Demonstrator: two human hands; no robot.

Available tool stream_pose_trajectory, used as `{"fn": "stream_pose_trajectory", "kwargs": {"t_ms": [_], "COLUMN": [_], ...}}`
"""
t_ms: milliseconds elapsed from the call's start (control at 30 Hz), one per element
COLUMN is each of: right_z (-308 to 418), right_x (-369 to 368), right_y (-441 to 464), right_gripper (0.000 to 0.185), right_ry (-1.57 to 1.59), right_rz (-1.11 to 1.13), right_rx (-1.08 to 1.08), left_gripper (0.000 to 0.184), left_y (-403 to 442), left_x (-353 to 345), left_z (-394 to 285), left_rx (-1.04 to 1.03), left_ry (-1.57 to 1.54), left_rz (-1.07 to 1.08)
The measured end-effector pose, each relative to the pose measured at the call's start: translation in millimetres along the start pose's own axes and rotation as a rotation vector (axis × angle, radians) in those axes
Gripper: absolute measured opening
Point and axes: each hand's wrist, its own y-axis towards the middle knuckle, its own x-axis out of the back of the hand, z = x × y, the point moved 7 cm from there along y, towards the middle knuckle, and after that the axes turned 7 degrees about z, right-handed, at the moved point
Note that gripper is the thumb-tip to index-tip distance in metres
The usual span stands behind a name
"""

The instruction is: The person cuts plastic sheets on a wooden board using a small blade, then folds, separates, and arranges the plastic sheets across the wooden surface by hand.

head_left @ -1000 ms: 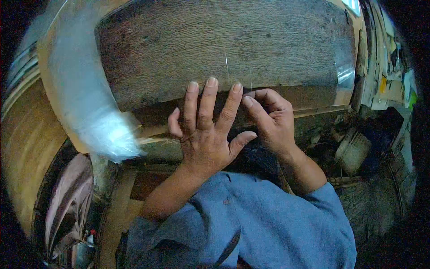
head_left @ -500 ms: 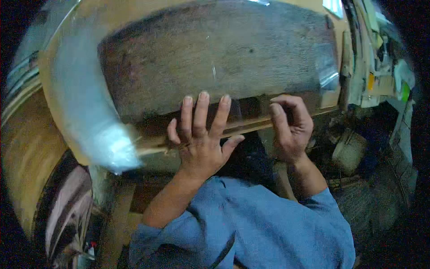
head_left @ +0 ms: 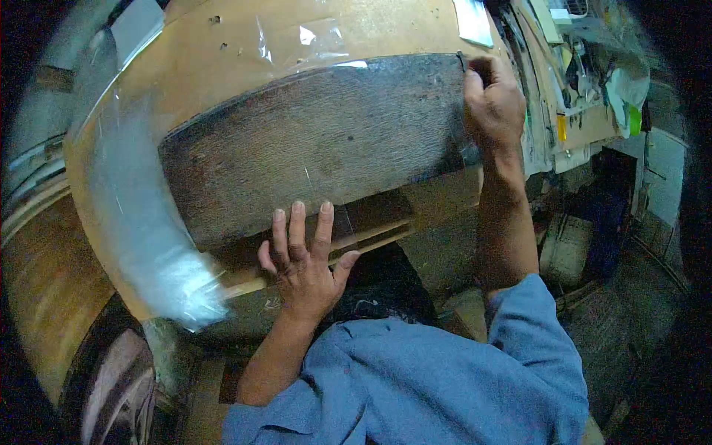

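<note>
A dark, textured sheet (head_left: 311, 133) with a curved far edge lies on the tan table (head_left: 215, 74); its exact material I cannot tell. My left hand (head_left: 304, 274) rests open at the sheet's near edge, fingers spread and fingertips on the sheet. My right hand (head_left: 495, 104) is at the sheet's far right corner, its fingers curled and thumb near the index finger. A small dark strip (head_left: 461, 61) shows at that corner beside my fingertips. Whatever my right fingers hold, if anything, is hidden.
Shiny clear tape or film (head_left: 148, 215) covers the table's left side. More clear film (head_left: 326, 41) lies beyond the sheet. A cluttered surface (head_left: 586, 119) with papers and tools stands at the right. The table's near edge (head_left: 386, 233) runs in front of my body.
My right hand has moved from the near edge, away from my body, to the sheet's far right corner. My left hand stays spread at the near edge. The camera view has shifted.
</note>
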Motion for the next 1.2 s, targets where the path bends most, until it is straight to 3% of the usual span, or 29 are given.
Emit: {"fn": "stream_pose_trajectory", "kwargs": {"t_ms": [167, 400, 667, 800, 900, 1200], "right_z": [-40, -41, -24, -16, -15, 7], "right_x": [-11, -21, -28, -21, -15, -18], "right_y": [13, 26, 25, 26, 30, 15], "right_gripper": [0.029, 0.024, 0.017, 0.016, 0.015, 0.016], "right_ry": [-0.102, -0.137, -0.366, -0.366, -0.328, -0.444], "right_rz": [0.073, 0.071, 0.024, 0.036, 0.084, 0.140], "right_rx": [-0.180, -0.133, 0.244, 0.237, 0.083, 0.428], "left_gripper": [0.068, 0.068, 0.068, 0.067, 0.067, 0.070], "left_y": [-1, 0, 0, 0, -1, 0], "left_x": [-1, -2, -1, 0, 0, 0], "left_z": [1, 1, 1, 1, 1, 2], "left_rx": [-0.010, -0.011, -0.011, -0.012, -0.014, -0.007], "left_ry": [0.002, 0.031, 0.025, 0.017, 0.004, -0.026], "left_rz": [-0.021, -0.033, -0.045, -0.041, -0.039, -0.023]}}
